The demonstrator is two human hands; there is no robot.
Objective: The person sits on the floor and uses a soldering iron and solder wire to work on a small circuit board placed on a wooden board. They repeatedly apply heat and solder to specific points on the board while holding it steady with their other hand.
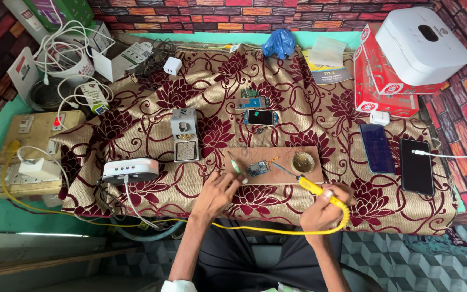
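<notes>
Right hand grips a yellow soldering iron at the near edge of the wooden board, tip just right of the small circuit board. Left hand pinches a thin tool left of it; cloth beyond lies open

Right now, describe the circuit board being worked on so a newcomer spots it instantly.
Find the wooden board at the table's near edge, between both hands. The small blue circuit board lies on it, left of the round tin. It's the only board there; the others lie farther back on the cloth.
</notes>
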